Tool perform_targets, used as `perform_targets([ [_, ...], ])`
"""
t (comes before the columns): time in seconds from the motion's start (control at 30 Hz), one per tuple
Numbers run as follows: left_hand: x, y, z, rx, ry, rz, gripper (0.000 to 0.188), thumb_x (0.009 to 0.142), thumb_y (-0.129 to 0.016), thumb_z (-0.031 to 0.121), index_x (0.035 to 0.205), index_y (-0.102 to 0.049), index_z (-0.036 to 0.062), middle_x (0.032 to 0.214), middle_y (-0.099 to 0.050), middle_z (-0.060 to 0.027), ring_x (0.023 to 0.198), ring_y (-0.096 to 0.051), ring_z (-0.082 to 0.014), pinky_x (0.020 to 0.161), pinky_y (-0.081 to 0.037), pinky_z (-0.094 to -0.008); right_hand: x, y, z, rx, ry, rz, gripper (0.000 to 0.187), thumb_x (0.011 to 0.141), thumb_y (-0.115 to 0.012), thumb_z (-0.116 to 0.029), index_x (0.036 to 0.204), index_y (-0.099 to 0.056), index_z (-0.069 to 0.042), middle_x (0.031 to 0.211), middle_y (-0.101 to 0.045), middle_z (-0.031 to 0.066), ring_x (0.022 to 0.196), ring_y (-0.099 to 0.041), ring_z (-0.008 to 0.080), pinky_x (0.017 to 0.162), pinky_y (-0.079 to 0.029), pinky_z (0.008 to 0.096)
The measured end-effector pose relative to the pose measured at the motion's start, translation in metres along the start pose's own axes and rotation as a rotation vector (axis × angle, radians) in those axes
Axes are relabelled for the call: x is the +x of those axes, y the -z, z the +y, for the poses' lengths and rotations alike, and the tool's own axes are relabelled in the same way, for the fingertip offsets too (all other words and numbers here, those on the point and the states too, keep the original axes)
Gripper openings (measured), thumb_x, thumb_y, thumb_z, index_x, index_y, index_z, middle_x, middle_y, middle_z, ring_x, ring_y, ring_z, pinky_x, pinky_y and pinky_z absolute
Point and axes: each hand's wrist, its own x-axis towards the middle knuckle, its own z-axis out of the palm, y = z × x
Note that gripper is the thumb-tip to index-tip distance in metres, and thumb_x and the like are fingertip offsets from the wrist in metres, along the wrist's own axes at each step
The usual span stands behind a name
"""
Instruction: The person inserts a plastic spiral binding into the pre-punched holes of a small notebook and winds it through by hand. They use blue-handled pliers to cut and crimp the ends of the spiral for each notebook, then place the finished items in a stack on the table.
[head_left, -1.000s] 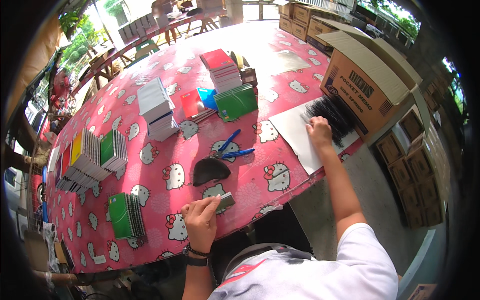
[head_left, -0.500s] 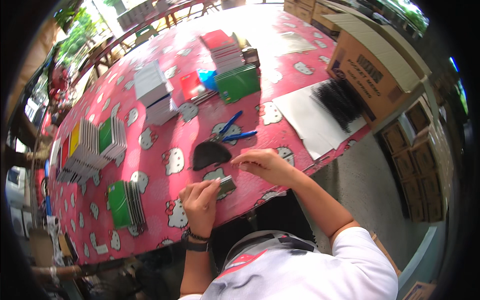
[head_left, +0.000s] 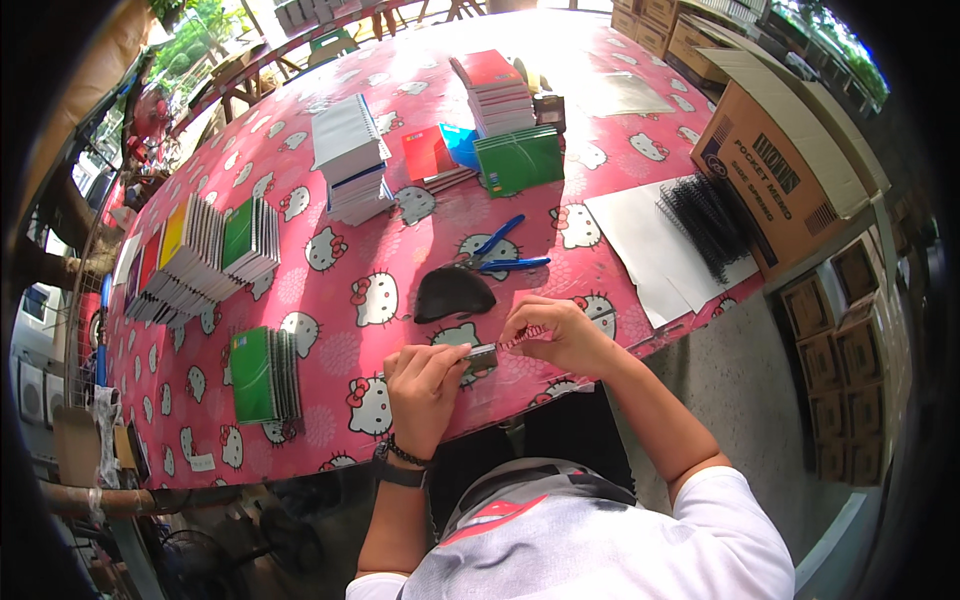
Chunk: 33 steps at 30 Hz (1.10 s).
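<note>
My left hand point(head_left: 425, 385) is closed on a small notebook point(head_left: 482, 358), of which only a narrow greyish-green end shows past the fingers, low over the table's near edge. Close beside that end, my right hand point(head_left: 562, 330) pinches a thin wire spiral point(head_left: 522, 334). I cannot tell whether the spiral touches the notebook. Beyond both hands rests a black rounded pad-like thing point(head_left: 453, 295). Blue-handled pliers point(head_left: 512, 264) lie just behind it, their jaw end partly hidden.
Green spiral notebooks point(head_left: 252, 377) stand at left, with a multicoloured row point(head_left: 185, 245) behind. White-topped notebooks point(head_left: 345, 140) and a red-topped pile point(head_left: 490, 75) stand farther back. Black spirals point(head_left: 700, 225) lie on white sheets point(head_left: 630, 240) next to a cardboard box point(head_left: 775, 170) at right.
The whole view has shifted. My right hand has come closer to the notebook's end, and the spiral in its fingers now shows more plainly. My left hand keeps its hold.
</note>
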Motion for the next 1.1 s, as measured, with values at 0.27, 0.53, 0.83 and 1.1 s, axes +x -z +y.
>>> perform_targets([
  [0.27, 0.004, -0.001, 0.014, 0.028, 0.069, -0.044, 0.026, 0.068, -0.076, 0.013, 0.092, -0.067, 0.0111, 0.085, -0.065, -0.002, 0.081, -0.058, -0.0208, 0.076, -0.038, -0.0347, 0.001, 0.0, -0.012, -0.047, -0.169, -0.095, 0.04, 0.084, -0.061, -0.002, 0.123, -0.052, -0.005, 0.081, -0.059, 0.0066, 0.072, -0.055, 0.0127, 0.066, -0.047, 0.0283],
  [0.53, -0.002, -0.006, 0.024, 0.022, 0.036, -0.129, 0.019, 0.075, -0.072, 0.024, 0.089, -0.066, 0.0127, 0.084, -0.065, -0.0006, 0.082, -0.057, -0.0206, 0.075, -0.037, -0.0358, 0.033, 0.018, 0.013, -0.405, 0.13, -0.18, 0.036, 0.081, -0.059, -0.003, 0.117, -0.056, -0.009, 0.102, -0.061, 0.0124, 0.092, -0.059, 0.0264, 0.08, -0.049, 0.0366],
  [0.83, 0.001, 0.0, 0.02, -0.004, -0.006, -0.228, 0.022, 0.081, -0.066, 0.029, 0.096, -0.064, 0.013, 0.091, -0.065, 0.0002, 0.086, -0.059, -0.0189, 0.077, -0.037, -0.0338, 0.037, 0.009, 0.031, -0.544, 0.25, -0.052, 0.025, 0.076, -0.063, -0.007, 0.101, -0.061, -0.007, 0.094, -0.057, 0.0111, 0.094, -0.056, 0.0322, 0.078, -0.049, 0.0405],
  [1.1, 0.001, -0.002, 0.018, 0.004, -0.02, -0.254, 0.021, 0.082, -0.065, 0.031, 0.092, -0.063, 0.0125, 0.088, -0.065, -0.0005, 0.083, -0.06, -0.0194, 0.076, -0.038, -0.0333, -0.03, 0.034, -0.013, -0.927, 0.004, 0.095, 0.028, 0.07, -0.073, -0.024, 0.092, -0.064, -0.01, 0.089, -0.054, 0.0057, 0.092, -0.052, 0.0258, 0.08, -0.042, 0.0394],
])
